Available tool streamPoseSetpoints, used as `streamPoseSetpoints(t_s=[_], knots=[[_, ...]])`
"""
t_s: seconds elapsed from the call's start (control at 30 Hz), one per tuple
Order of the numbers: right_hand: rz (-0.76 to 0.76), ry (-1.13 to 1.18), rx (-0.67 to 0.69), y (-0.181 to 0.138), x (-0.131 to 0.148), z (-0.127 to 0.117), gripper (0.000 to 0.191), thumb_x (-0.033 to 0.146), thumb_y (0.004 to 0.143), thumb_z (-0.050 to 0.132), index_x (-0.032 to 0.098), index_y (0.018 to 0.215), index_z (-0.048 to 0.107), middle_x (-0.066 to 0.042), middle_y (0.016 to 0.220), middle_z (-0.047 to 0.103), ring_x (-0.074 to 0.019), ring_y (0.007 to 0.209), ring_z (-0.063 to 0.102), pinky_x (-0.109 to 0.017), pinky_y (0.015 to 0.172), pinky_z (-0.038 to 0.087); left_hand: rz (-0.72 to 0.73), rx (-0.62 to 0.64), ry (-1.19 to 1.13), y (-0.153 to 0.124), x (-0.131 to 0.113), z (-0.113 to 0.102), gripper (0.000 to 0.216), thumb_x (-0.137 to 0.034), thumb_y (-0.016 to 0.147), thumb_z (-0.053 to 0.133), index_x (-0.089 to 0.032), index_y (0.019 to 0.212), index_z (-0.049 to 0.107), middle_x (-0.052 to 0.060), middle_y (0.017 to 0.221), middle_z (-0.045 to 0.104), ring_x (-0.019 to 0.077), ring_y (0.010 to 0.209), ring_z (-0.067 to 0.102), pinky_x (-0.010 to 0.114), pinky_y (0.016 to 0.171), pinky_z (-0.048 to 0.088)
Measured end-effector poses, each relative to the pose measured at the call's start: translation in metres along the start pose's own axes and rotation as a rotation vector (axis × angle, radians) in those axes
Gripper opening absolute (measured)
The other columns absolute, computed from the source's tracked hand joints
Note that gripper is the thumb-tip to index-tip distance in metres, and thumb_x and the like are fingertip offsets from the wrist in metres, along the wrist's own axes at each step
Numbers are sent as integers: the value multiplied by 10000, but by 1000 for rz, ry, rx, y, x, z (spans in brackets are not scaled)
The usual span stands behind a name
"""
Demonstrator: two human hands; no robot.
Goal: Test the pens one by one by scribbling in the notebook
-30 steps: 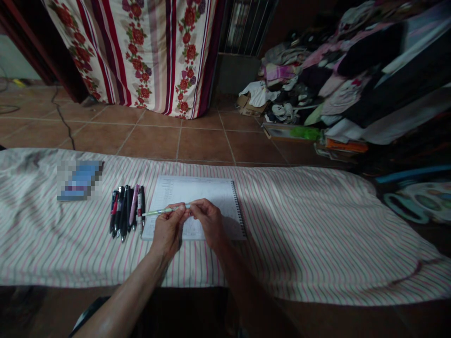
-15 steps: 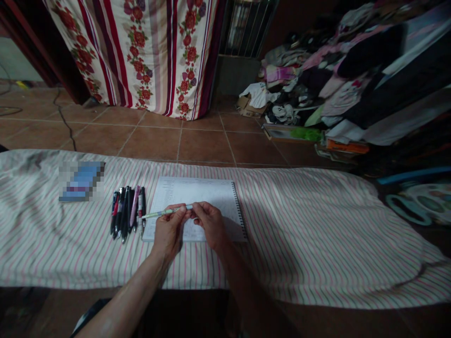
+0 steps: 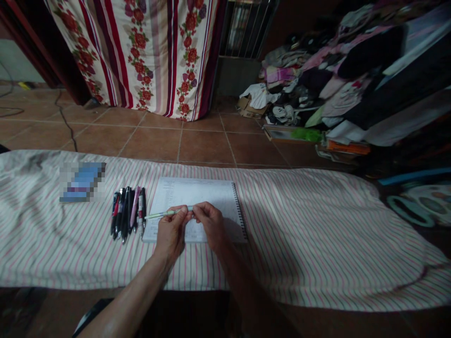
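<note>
Though in right hand [image 3: 212,221], pen [image 3: 160,215] across left hand [image 3: 171,231]

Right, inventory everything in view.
Cloth: one, striped white, foreground
Notebook: one, white, on cloth
Held pen: one, pale green, above notebook
Other pens: several, mostly black, left of notebook
Pixelated item: one, blue, cloth's left end
Curtain: one, red and white, behind cloth
Floor: one, brown tile, behind cloth
Grille: one, dark, right of curtain
Clothes: uncountable, mixed colours, upper right
Box: one, brown, beside clothes
Bright item: one, green, below clothes
Loop: one, teal, right edge
Cables: count unclear, dark, left floor
Left grip: one, bare, on held pen
Right grip: one, bare, on held pen
</note>
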State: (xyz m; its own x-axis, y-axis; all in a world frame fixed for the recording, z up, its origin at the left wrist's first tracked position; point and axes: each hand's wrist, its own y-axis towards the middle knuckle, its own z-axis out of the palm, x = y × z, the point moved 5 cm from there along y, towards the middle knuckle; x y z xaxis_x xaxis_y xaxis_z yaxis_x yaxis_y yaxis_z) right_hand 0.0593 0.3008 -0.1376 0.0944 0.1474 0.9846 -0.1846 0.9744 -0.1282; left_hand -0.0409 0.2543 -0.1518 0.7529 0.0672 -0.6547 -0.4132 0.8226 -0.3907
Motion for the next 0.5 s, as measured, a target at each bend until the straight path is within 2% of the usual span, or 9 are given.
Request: streamPoseSetpoints(t_s=[0.3, 0.5], knots=[[-110, 11, 54, 3, 0, 1, 129, 324, 661, 639, 199, 690, 638, 27, 579, 582, -108, 541, 501, -244, 553, 424, -43, -22, -66, 3, -1, -2, 116, -23, 614, 737, -85, 654, 648, 26, 643, 645, 81, 601, 622, 151, 616, 528], [-14, 47, 91, 2, -4, 3, 251, 387, 687, 643, 184, 834, 654, 0, 680, 631, -114, 593, 552, -243, 561, 449, -16, 21, -76, 3, -2, -1, 177, -73, 567, 788, -99, 681, 655, 21, 639, 653, 92, 614, 632, 178, 656, 533]])
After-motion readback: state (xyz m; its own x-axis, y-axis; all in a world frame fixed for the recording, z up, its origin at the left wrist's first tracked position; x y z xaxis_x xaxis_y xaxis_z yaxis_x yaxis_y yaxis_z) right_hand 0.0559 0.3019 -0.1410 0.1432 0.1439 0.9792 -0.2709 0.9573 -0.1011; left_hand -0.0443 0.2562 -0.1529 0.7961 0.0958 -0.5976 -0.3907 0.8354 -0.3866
